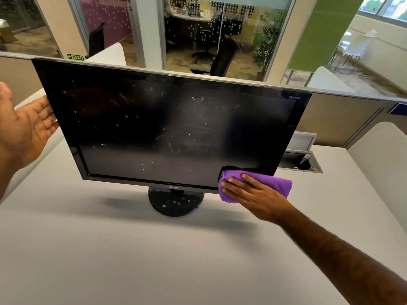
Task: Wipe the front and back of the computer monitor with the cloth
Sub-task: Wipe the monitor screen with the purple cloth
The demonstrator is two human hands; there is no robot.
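A black computer monitor stands on a round black base on the grey desk, its dark screen facing me and marked with smears and specks. A folded purple cloth lies against the screen's lower right corner. My right hand presses the cloth flat to the screen with straight fingers. At the monitor's left edge my left hand is open, its fingertips reaching behind that edge and hidden there.
The grey desk spreads wide in front of the monitor. An open cable tray is set in the desk behind the monitor's right side. Low partitions border the desk behind, and a white divider stands on the right.
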